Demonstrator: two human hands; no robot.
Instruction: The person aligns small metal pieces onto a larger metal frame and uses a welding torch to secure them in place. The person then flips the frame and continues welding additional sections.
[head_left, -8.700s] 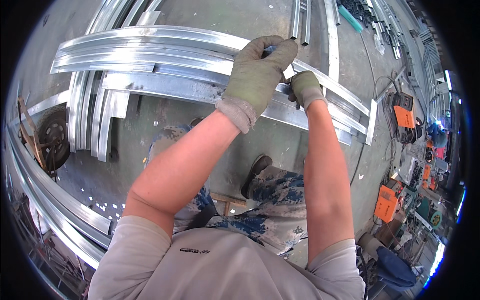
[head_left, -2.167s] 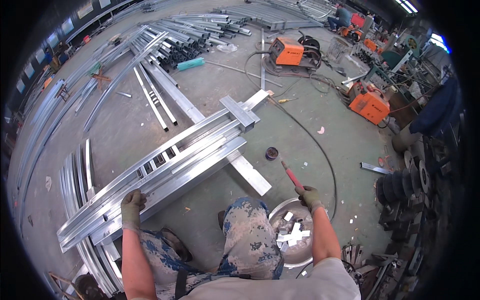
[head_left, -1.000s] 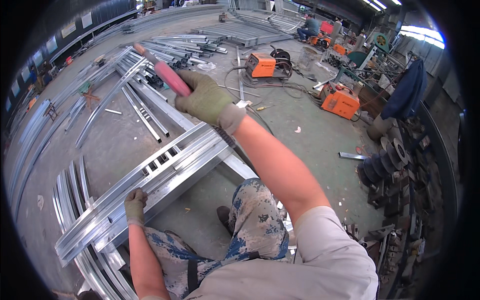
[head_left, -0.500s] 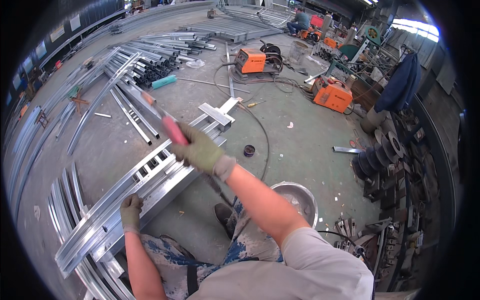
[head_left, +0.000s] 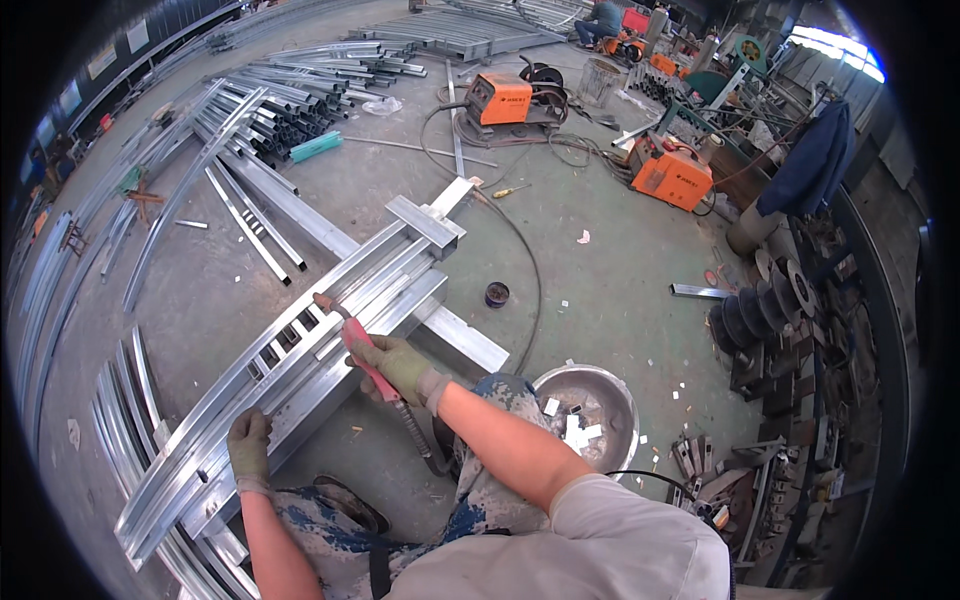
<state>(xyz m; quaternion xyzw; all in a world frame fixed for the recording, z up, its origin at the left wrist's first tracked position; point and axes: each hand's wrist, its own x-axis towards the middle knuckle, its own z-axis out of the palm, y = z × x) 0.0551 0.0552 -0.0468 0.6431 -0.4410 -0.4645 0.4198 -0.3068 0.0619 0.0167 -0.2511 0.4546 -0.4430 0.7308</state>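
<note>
Head view: the gloved right hand (head_left: 393, 362) has its fingers wrapped round a red-handled torch (head_left: 354, 334), nozzle out over the steel stack (head_left: 220, 425), right by its short crosspieces (head_left: 287, 338)! Over at the stack's near edge, the gloved left hand (head_left: 250, 442), fingers curled; gripping anything? Cannot tell. Right of the stack, a dark tin (head_left: 497, 294) and a metal basin (head_left: 630, 402).

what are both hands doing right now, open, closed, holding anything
Left hand: fingers curled by the steel channels; whether it grips anything cannot be told.
Right hand: closed, holding the red-handled welding torch.
</note>
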